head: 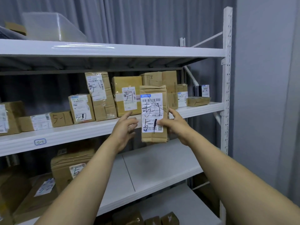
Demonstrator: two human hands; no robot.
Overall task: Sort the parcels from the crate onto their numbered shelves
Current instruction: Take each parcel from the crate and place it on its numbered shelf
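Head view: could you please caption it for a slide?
Right hand holds a 5-1 parcel at the 5-1 shelf, left hand open beside it.

I see the middle shelf packed along its back with boxes: a tall box, a wide box just beside it, and a stack further right. Only a bare strip along the front edge is free. The parcel in my right hand hides whatever lies behind it. At the right end a flat box sits low, with open height over it, and the post closes that side. The lower shelf is bare to the right of its box.
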